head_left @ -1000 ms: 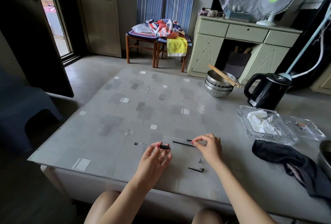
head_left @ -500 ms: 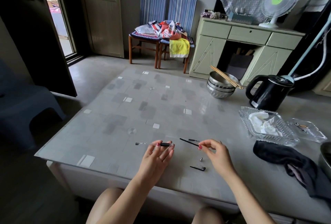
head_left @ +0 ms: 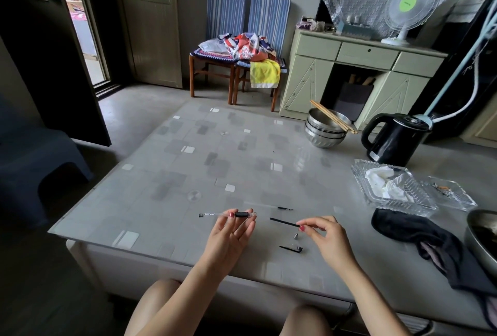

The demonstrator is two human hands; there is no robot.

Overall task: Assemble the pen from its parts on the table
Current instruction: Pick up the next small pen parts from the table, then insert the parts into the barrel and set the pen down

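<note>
The left hand (head_left: 231, 230) holds the clear pen barrel (head_left: 226, 214) pinched between thumb and fingertips at its black grip section. The barrel lies nearly level above the table (head_left: 188, 174), its capped far end pointing out to the left of the hand and its open end facing right, toward the other hand. The right hand (head_left: 326, 239) is closed in a fingertip pinch on one end of the thin black ink refill (head_left: 285, 222), which slants up and to the left from the fingers so that its free tip points at the barrel's open end. The refill tip and the barrel are near each other but apart, with a clear gap between them.

Just below the right thumb, on the tabletop, stands a small metal cone tip (head_left: 295, 236). Nearer the person than that, between the two wrists and closer to the right one, lies the pen cap (head_left: 291, 248) with its black clip, on its side. Beyond the right hand, farther from the person, a second thin rod (head_left: 274, 207), clear along most of its length with a dark end, lies flat on the table.

To the right of the right hand sits a dark cloth (head_left: 403, 230), and past it a glass dish (head_left: 390, 187) holding crumpled white tissue.
</note>
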